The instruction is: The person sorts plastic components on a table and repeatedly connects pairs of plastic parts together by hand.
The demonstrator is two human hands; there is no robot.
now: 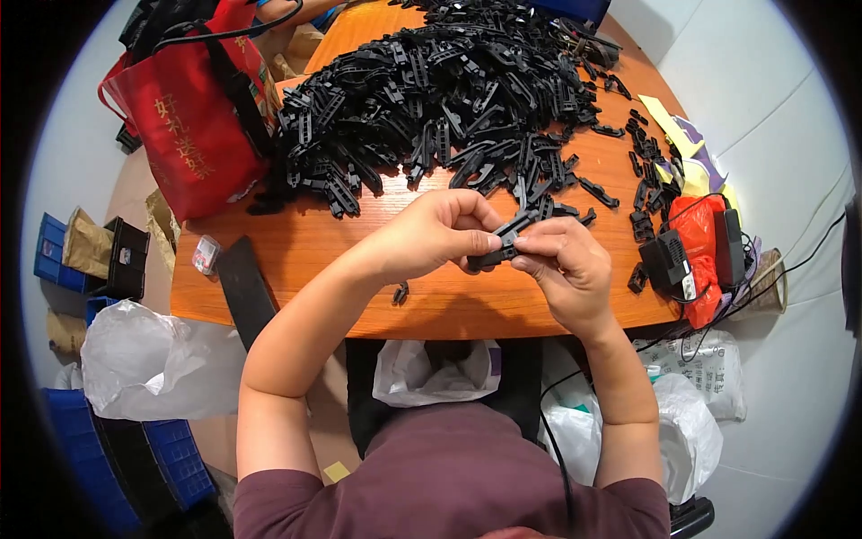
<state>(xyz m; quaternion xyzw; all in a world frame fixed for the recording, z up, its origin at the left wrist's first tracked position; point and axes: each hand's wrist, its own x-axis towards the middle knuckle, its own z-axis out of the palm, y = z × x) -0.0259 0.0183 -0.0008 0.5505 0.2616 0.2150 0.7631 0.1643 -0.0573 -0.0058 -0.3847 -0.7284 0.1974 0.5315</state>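
Observation:
Between both hands, over the near part of the wooden table (pixel 319 260), is a black plastic part (pixel 492 258), long and narrow. My left hand (pixel 446 226) pinches it from the left with thumb and fingers. From the right, the thumb and fingertips of my right hand (pixel 567 260) close on the same part; whether they also hold a smaller piece is hidden. Beyond the hands lies a large heap of similar black plastic parts (pixel 404 99). One small black piece (pixel 400 293) rests on the table beneath my left forearm.
A red bag (pixel 184 126) stands at the table's left, near a small clear box (pixel 206 255) and a dark flat bar (pixel 244 286). Loose black pieces, a black adapter (pixel 666 262) and red plastic (pixel 696 247) lie right. An open white bag (pixel 435 382) hangs below the near edge.

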